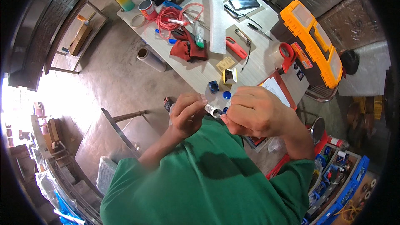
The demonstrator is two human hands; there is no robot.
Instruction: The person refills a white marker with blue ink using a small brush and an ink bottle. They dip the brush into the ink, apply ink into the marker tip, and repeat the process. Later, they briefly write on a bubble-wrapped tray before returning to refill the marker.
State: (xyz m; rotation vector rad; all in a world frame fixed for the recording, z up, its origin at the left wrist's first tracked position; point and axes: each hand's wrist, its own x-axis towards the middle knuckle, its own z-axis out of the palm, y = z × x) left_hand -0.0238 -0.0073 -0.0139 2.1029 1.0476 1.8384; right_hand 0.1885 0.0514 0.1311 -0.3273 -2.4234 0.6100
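Observation:
Close in front of my chest, my left hand (187,112) pinches a small white cylinder with dark markings (211,109), perhaps a little bottle. My right hand (260,111) is closed at its other end, where a small dark-blue piece (224,110) shows by the fingertips. The fingers hide most of that piece, so its kind is unclear. Just beyond the hands, a round blue cap (226,95) rests on the table. Beside it stand a small dark-blue square container (213,86) and an opened yellow-and-black carton (230,76).
The pale table (187,70) also bears red-and-black gloves (189,50), a red cutter (236,48), a phone (243,3) and a tape dispenser (286,53). An orange-lidded toolbox (312,37) stands at the right. Lower right is a blue parts case (354,181).

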